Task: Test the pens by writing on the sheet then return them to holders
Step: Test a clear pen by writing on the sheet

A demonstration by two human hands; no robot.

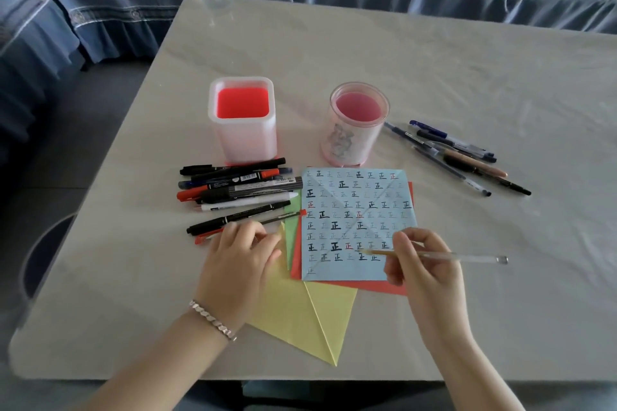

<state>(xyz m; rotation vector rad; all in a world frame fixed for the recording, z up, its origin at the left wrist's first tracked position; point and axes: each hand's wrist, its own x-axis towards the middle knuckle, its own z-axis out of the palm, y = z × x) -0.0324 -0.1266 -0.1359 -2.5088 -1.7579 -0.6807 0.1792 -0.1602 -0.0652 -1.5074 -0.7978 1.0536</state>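
— Sheet status?
— Blue sheet [359,223] on counter [467,77], nearly filled with test marks; last rows part empty.
— Hands?
— Right hand [424,264] clamped on clear pen [467,257], tip at the lower row. Left hand [240,250] loosely curled, resting by marker pile [240,190], holding nothing visible.
— Outstanding?
— Both holders, square [243,120] and round [357,123], empty; second pen group [460,153] lying right. Returning not yet begun, apparently.

Just one head cam, angled forward and down, close over the surface [434,60] and both hands.
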